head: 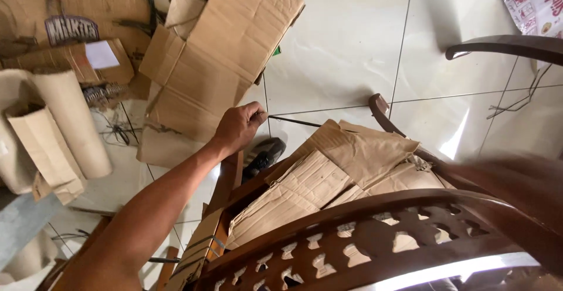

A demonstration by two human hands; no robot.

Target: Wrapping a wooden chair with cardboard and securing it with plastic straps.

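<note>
Carved brown wood of a chair back (375, 232) curves right under the camera. Flat cardboard pieces (328, 179) lie piled on the chair seat. One left hand (237, 128) reaches out over the white floor tiles (340, 39), its fingers (257, 115) curled shut around the end of a thin dark rod (293, 121). Big cardboard boxes (217, 56) lie on the floor beyond, with paper rolls (64, 127) at the left

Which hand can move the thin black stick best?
Probably left: the left hand is closed around the thin black stick, while the right arm is just a blur off to the side.
</note>
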